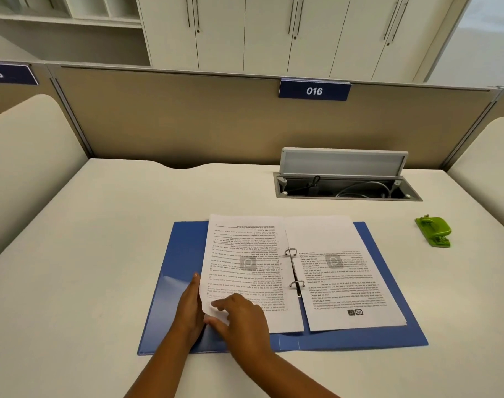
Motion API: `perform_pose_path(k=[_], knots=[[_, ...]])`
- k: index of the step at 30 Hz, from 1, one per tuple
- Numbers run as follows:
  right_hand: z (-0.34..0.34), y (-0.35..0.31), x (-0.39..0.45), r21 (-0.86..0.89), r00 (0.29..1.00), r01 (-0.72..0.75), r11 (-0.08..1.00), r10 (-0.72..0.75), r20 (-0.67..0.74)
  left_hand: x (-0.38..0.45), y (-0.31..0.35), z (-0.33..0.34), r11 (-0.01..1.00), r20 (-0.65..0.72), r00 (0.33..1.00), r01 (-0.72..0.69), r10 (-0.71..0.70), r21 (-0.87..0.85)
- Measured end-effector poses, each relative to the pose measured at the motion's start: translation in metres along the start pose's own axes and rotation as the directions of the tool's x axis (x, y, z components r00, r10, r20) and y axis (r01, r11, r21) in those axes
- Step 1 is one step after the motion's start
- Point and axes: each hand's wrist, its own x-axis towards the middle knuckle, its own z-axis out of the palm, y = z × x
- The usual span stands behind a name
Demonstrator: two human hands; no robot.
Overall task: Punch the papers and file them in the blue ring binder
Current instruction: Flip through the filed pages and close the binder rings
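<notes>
A: Head view, the only one. Blue ring binder point(273, 337) lies open flat on the bench point(101, 225), papers point(250, 271) threaded on both sides of the two metal rings point(294, 268).

B: Hands?

A: Left hand point(189, 308) rests with straight fingers along the left page's outer edge, gripping nothing. Right hand point(242, 317) pinches that page's lifted near corner (thumb side hidden, so partly a guess).

B: Handling?

A: Thin, limp sheets, likely to tear at the punched holes; take them by a free corner or edge, turn gently. Binder cover looks stiff and slick.

B: Looks?

A: White sheets, dense print running upside down to the camera. Green hole punch point(434, 231) sits well apart, far right.
</notes>
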Motion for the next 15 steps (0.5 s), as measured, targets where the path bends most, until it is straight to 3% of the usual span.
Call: perform_pose_path(k=[6,12,15], knots=[[-0.003,0.002,0.009,0.262,0.965,-0.262,0.929,0.247,0.091,0.002,-0.004,-0.002,0.993,-0.063,0.995,-0.067,0.073,0.095],[-0.02,0.012,0.011,0.44,0.935,-0.318,0.84,0.354,-0.001,0.004,-0.003,-0.003,0.991,-0.035,0.997,-0.062,0.066,0.117],[-0.039,0.02,0.015,0.539,0.905,-0.347,0.768,0.425,-0.022,0.006,-0.005,-0.004,0.997,0.012,0.998,-0.07,0.07,0.038]])
